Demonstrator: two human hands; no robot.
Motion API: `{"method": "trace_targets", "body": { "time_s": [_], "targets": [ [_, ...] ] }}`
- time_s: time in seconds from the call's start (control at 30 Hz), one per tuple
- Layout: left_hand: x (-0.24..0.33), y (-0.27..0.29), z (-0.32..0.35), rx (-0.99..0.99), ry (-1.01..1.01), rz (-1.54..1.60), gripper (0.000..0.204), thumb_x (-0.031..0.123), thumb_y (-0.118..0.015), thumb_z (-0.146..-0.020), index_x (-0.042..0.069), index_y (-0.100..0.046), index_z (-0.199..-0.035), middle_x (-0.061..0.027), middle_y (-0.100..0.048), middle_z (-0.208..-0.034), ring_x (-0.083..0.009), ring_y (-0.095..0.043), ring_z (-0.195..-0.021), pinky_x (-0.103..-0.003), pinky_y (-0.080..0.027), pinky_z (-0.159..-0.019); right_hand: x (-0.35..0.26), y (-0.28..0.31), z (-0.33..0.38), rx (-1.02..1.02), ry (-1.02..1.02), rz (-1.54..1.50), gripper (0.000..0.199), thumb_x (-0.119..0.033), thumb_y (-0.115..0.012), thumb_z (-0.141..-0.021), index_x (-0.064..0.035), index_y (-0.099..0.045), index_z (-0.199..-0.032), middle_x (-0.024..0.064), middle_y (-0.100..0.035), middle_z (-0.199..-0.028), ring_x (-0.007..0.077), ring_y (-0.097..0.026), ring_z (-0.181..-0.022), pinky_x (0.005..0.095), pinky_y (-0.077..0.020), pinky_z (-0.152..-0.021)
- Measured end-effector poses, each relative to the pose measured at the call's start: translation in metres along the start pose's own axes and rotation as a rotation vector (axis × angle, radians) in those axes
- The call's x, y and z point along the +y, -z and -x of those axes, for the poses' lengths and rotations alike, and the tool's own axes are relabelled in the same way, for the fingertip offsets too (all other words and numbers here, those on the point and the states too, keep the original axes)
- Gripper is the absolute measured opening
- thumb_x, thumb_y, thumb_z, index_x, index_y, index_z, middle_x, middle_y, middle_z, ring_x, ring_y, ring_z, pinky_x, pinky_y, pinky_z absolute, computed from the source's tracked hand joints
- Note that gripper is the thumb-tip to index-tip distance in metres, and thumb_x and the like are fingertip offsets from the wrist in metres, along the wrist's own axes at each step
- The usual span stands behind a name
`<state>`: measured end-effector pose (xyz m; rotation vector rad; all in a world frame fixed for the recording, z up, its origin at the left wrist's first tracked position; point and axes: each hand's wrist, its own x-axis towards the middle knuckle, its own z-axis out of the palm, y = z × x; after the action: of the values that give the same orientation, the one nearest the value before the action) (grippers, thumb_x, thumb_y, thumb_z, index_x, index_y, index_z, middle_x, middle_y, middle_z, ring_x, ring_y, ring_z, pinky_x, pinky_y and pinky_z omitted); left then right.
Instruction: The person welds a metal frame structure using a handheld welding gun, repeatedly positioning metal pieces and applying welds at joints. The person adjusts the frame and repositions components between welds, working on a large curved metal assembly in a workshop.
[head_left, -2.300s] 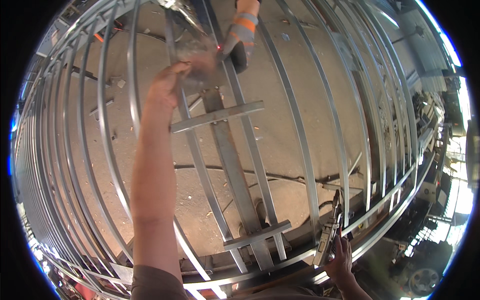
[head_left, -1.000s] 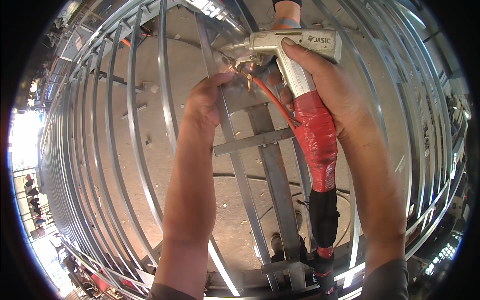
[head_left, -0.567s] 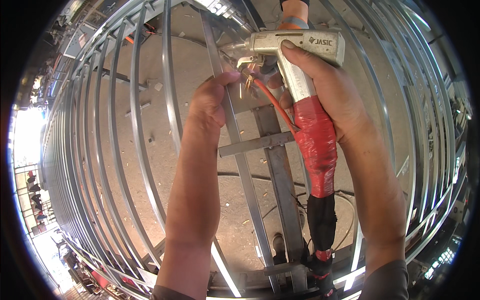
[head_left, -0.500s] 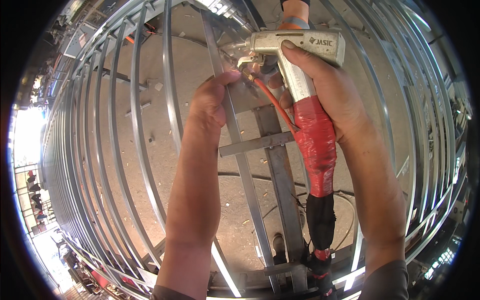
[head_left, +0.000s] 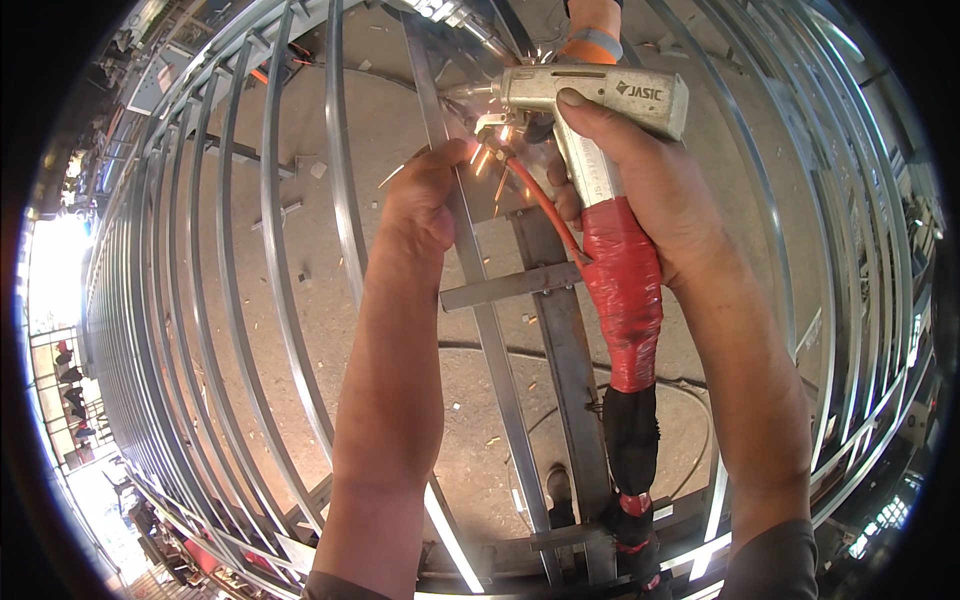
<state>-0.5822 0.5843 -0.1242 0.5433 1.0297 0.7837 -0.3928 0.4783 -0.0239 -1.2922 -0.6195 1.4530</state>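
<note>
My right hand (head_left: 630,170) grips a grey welding gun (head_left: 600,95) whose handle is wrapped in red tape (head_left: 620,290), with a black hose (head_left: 632,450) running down from it. Its nozzle points left at a curved metal bar (head_left: 480,300), and sparks (head_left: 490,155) fly at the tip. My left hand (head_left: 425,195) holds that same bar just below and left of the sparks. A thin orange wire (head_left: 535,205) runs from the nozzle down to the handle.
Many curved metal bars (head_left: 270,280) form a cage-like frame over a concrete floor (head_left: 320,240). A flat steel upright with cross pieces (head_left: 510,285) stands behind the gun. Another person's gloved hand (head_left: 595,30) reaches in at the top.
My right hand left the frame's lower edge and brought the welding gun up to the bar beside my left hand. Sparks now show at the nozzle, where there were none half a second ago.
</note>
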Motion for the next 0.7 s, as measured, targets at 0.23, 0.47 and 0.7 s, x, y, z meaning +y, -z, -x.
{"method": "trace_targets", "body": {
  "time_s": [0.23,0.47,0.7],
  "targets": [
    [0.003,-0.009,0.012,-0.123,-0.027,0.029,0.02,0.007,-0.057,-0.099,-0.003,-0.064,-0.115,-0.0145,-0.073,-0.103,-0.0247,-0.074,-0.089,-0.037,-0.064,-0.083,0.0,-0.003,0.004,0.024,-0.004,-0.015,0.041,-0.039,-0.076,-0.093,-0.0046,-0.067,-0.113,0.0073,-0.07,-0.082,0.0133,-0.067,-0.059,0.0277,-0.0545,-0.051],
    [0.002,-0.01,0.013,-0.132,-0.005,0.05,0.023,0.004,-0.055,-0.098,-0.005,-0.065,-0.116,-0.0177,-0.074,-0.106,-0.0283,-0.075,-0.093,-0.04,-0.064,-0.087,0.001,-0.002,0.003,0.012,-0.004,-0.017,0.039,-0.037,-0.075,-0.094,-0.0051,-0.066,-0.114,0.0073,-0.07,-0.081,0.0134,-0.066,-0.058,0.0274,-0.0531,-0.05],
    [0.0,-0.003,0.005,-0.166,0.001,0.062,0.026,0.004,-0.05,-0.099,-0.007,-0.064,-0.119,-0.0211,-0.074,-0.109,-0.0319,-0.075,-0.096,-0.041,-0.064,-0.09,-0.001,-0.001,0.004,-0.006,-0.011,-0.031,0.038,-0.037,-0.075,-0.094,-0.006,-0.065,-0.114,0.008,-0.069,-0.081,0.0137,-0.065,-0.058,0.0283,-0.0536,-0.051]
  ]
}}
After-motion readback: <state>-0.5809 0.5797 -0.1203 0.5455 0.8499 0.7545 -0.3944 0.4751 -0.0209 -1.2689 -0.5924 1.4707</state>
